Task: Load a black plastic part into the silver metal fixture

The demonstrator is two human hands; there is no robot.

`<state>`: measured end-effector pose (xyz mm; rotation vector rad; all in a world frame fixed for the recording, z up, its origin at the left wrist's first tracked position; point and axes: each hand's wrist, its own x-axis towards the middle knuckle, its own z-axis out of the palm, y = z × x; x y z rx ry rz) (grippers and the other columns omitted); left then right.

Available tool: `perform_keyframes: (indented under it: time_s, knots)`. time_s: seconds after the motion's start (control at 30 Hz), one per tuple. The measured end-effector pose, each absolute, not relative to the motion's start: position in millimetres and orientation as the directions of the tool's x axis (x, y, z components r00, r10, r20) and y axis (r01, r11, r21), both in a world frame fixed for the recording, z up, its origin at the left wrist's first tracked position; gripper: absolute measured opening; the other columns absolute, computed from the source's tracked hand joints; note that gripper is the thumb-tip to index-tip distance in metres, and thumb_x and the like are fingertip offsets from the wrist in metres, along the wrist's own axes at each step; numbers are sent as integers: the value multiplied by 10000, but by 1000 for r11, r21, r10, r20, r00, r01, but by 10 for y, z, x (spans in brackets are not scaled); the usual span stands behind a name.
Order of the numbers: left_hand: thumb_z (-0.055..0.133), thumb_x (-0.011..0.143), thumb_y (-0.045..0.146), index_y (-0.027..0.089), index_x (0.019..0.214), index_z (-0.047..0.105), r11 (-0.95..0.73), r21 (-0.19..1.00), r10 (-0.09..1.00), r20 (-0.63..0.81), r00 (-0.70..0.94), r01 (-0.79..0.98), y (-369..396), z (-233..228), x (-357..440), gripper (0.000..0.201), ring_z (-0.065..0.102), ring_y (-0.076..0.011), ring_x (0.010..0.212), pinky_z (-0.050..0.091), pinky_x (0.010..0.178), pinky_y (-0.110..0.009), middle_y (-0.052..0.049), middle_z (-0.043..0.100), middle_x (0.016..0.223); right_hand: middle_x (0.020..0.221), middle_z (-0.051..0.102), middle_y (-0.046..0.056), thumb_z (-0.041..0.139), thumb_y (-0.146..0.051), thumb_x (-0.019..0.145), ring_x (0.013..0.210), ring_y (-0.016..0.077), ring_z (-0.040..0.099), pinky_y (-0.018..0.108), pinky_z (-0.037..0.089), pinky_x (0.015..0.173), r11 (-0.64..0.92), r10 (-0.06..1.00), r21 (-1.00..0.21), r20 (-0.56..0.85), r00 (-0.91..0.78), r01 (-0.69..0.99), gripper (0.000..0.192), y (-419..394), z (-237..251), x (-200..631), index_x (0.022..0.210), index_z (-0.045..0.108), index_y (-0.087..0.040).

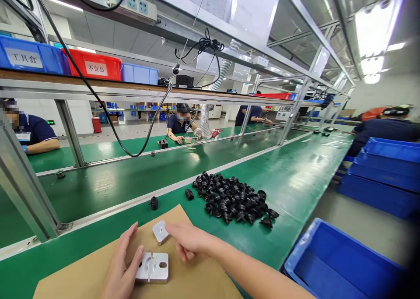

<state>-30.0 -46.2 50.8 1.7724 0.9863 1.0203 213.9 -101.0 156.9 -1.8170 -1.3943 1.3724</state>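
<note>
Metal block [152, 267] with a round hollow in its top lies flat on a sheet of brown cardboard [82, 272], close to the near edge of the green table [295, 176]. A smaller metal plate [160, 232] lies on the same cardboard just behind it. They sit near each other, and I cannot tell if they touch.

From the head camera, the left hand [122, 268] is on the left side of the block. Its thumb rests on the top and its fingers stretch out flat on the cardboard beside it. That hand is open and steadying the block, not wrapped around it. The right hand [186, 241] is loosely curled. Its first finger points left and its tip touches the edge of the small plate. It grips nothing.

What could go wrong? The small plate is only touched by one fingertip, so I think a push could slide it along the smooth cardboard, away from the block. The cardboard itself might shift on the shiny table if a hand leans hard. The block is only pinned from one side, so it could turn a bit.

A big pile of little black parts [234, 200] lies well apart, farther back to the right. Two loose black parts [153, 202] sit just past the cardboard. A blue bin [341, 264] stands at the right. Other people work at the far side of the table.
</note>
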Motion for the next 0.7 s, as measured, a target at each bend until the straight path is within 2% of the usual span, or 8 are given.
perform_keyframes:
  time_s: [0.13,0.27,0.37,0.53,0.63,0.7]
  knots:
    - [554,1019,563,277,1552,463,-357,902,890,251,381,241,-440,471,-303,612,449,-364,1533,354,1273,-642,-130,496,1638,457,542,-62,378,-607,1085,361,119,408,209,336,442,-460,806,-721,-584,-97,518,570,-1685,1548,2180,1302,603,-130]
    - [544,1019,567,306,1559,451,-349,893,897,230,378,284,-467,499,-306,607,428,-350,1542,316,1289,-643,-107,493,1638,535,530,-80,417,-672,1060,415,109,436,218,382,494,-459,775,-696,-617,-133,553,630,-2284,1539,2265,1466,561,-211]
    - [528,1023,567,323,1563,446,-334,893,901,209,379,302,-490,531,-310,599,431,-345,1539,325,1286,-639,-94,500,1631,534,522,-75,406,-677,1055,418,105,440,212,363,473,-454,783,-699,-609,-126,552,639,-2451,1542,2390,1432,605,-201]
    - [521,1019,578,310,1566,438,-319,896,908,196,369,309,-510,536,-312,615,424,-354,1543,339,1276,-645,-111,495,1630,462,483,-69,296,-685,1052,381,119,368,218,297,427,-506,774,-637,-633,-21,581,735,-2390,1568,2706,1320,625,-85]
    - [512,1018,586,289,1559,446,-311,901,910,192,366,301,-510,531,-304,621,424,-359,1542,346,1272,-647,-126,496,1628,486,493,-47,332,-689,1048,441,128,463,222,355,487,-427,840,-619,-542,36,659,698,-2321,1604,2807,1144,681,-92]
    - [508,1017,588,281,1558,448,-311,905,909,194,368,291,-508,526,-296,625,425,-360,1542,347,1272,-646,-132,497,1627,563,541,-36,399,-646,1044,490,138,526,227,386,512,-370,882,-622,-469,50,690,613,-2262,1629,2794,1187,692,-126]
